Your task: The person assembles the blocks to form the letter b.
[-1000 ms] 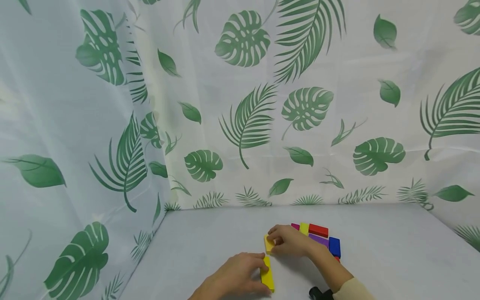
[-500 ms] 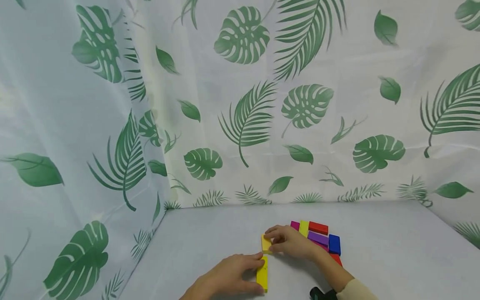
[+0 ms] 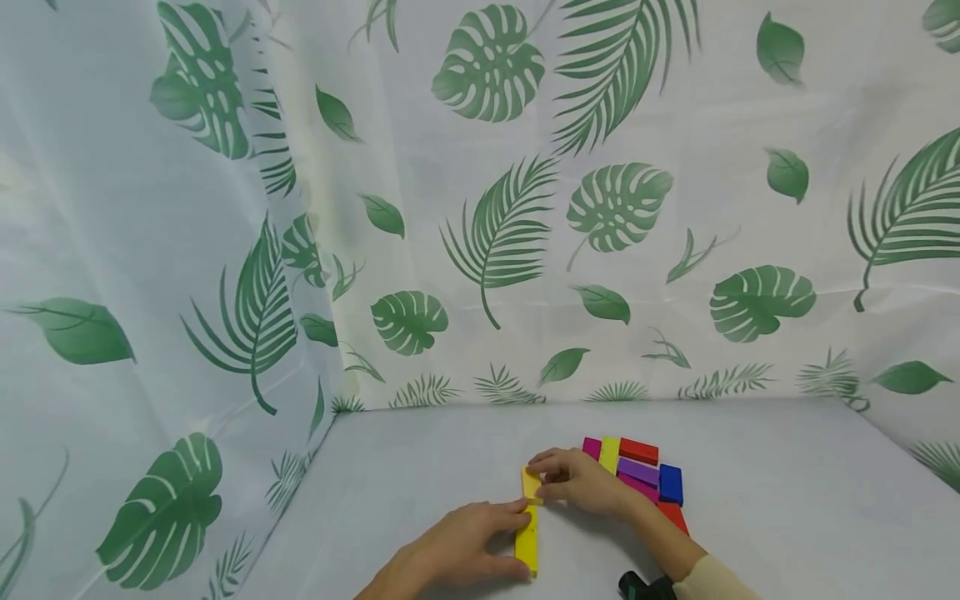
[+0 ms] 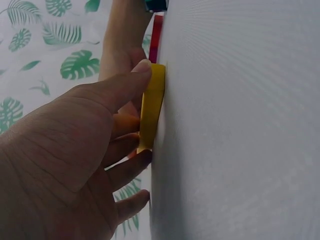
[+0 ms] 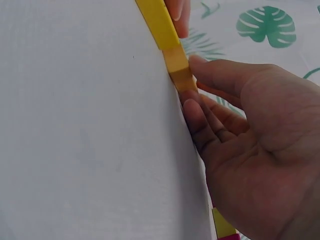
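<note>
My left hand (image 3: 468, 542) grips a long bright-yellow block (image 3: 527, 546) on the table, thumb at its near end and fingertips by its far end. In the left wrist view this block (image 4: 154, 95) lies between thumb and fingers. My right hand (image 3: 581, 482) pinches a shorter orange-yellow block (image 3: 530, 483) from the right, just beyond the first. The two blocks meet end to end in a line. From the right wrist, the orange-yellow block (image 5: 178, 67) sits flush against the end of the yellow one (image 5: 159, 22), and fingers cover its far part.
To the right of my right hand lies a cluster of coloured blocks, among them a red block (image 3: 639, 451), a purple block (image 3: 638, 472) and a blue block (image 3: 671, 484). A black object (image 3: 645, 586) shows by the right sleeve. A leaf-print curtain (image 3: 510, 250) rises behind the table.
Both blocks have shifted slightly left with my hands. The gap between them has closed, and the yellow block has straightened from its slant.
</note>
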